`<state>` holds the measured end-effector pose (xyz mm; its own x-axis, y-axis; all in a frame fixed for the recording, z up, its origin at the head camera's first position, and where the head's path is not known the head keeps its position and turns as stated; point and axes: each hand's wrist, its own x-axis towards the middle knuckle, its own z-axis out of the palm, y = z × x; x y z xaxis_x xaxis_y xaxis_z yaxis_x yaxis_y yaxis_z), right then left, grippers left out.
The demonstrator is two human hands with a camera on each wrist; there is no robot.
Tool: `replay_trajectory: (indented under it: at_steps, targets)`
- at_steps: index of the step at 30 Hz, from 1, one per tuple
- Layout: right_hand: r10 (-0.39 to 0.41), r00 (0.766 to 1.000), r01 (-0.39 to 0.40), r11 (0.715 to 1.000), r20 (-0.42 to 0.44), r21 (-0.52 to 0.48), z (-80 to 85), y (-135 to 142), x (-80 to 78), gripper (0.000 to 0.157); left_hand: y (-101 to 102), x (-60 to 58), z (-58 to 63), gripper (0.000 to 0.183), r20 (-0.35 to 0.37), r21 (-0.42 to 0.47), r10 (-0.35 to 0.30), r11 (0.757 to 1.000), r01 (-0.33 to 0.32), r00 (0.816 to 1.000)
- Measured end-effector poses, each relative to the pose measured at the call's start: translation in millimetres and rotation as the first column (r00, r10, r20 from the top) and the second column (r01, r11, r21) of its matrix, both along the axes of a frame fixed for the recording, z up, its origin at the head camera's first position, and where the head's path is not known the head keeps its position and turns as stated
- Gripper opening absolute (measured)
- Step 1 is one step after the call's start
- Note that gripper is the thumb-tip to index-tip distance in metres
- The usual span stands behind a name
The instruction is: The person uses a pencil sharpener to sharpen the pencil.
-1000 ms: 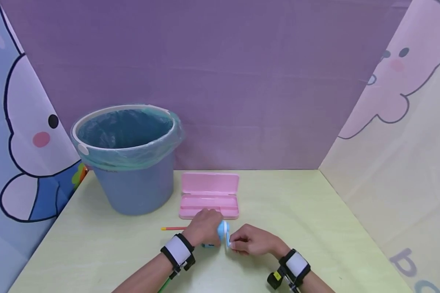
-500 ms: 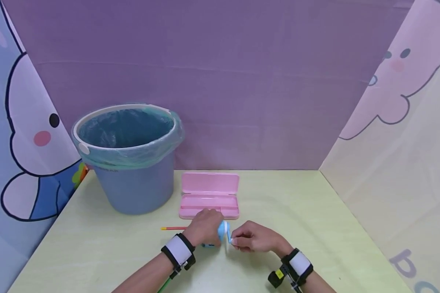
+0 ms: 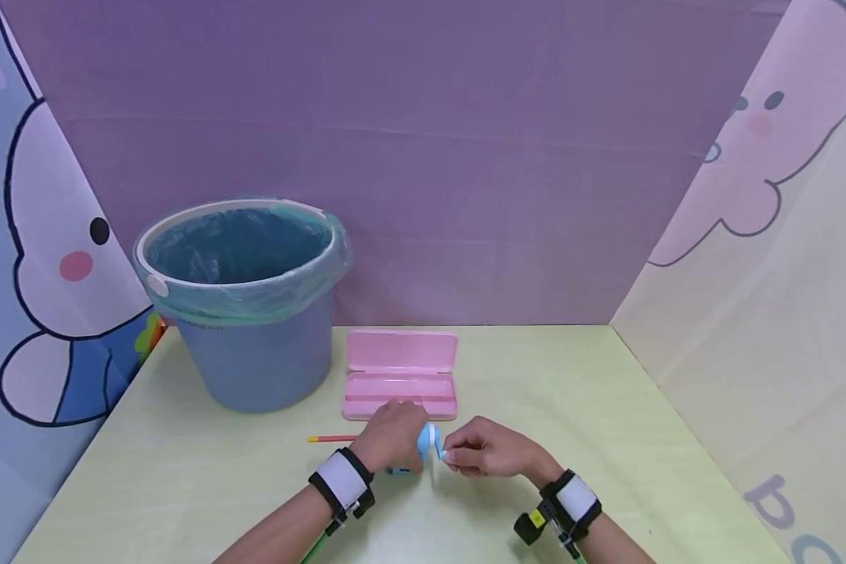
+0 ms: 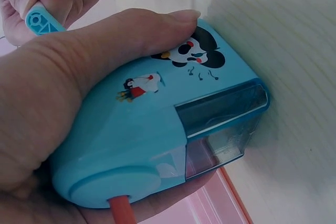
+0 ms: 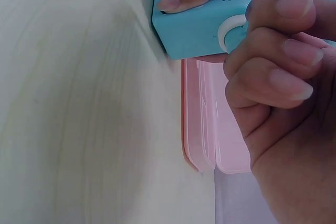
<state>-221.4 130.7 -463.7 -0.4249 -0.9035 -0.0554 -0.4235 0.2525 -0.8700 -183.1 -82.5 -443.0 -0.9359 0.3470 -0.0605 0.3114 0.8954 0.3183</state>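
From my station I see the left hand (image 3: 395, 435) wrapped round the blue sharpener (image 4: 134, 135), its thumb over the printed face, and the right hand (image 3: 489, 448) pinching the end of the crank (image 4: 46, 23); the hands look close but apart. The sharpener is just in front of the open pencil case (image 3: 402, 352), and I can't tell whether its base sits flat on the table (image 3: 550, 384). The red pencil (image 4: 122, 211) sticks out of the end opposite the crank, with no fingers that I can see steadying it. That worries me most: unsupported, it could spin along or slip back. A slack left grip might let the body twist, and jerky cranking could snap the point.
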Motion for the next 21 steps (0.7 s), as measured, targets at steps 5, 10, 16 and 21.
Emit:
replay_trajectory:
  at_steps: [5, 10, 16, 21]
  targets:
    - [-0.025, 1.0, 0.025, 1.0, 0.001, -0.005, 1.3, -1, -1.3, 0.038, -1, 0.2, -1.1, 0.037, -0.009, 0.001, -0.003, 1.0, 0.003, 1.0]
    - [-0.048, 0.998, 0.048, 0.999, -0.03, -0.005, 9.4, -1, -5.9, 0.036, 0, -0.4, -2.0, 0.039, -0.013, -0.018, -0.005, 1.0, 0.005, 1.0]
    - [-0.062, 0.998, 0.062, 0.998, -0.031, 0.009, 15.6, -3, -12.7, 0.036, 0, -0.2, -1.8, 0.04, -0.003, -0.011, 0.004, 1.0, -0.004, 1.0]
    - [-0.088, 0.996, 0.088, 0.996, -0.029, -0.006, 15.7, -2, -17.5, 0.033, 1, -1.4, -2.0, 0.04, -0.003, -0.011, 0.006, 1.0, -0.006, 1.0]
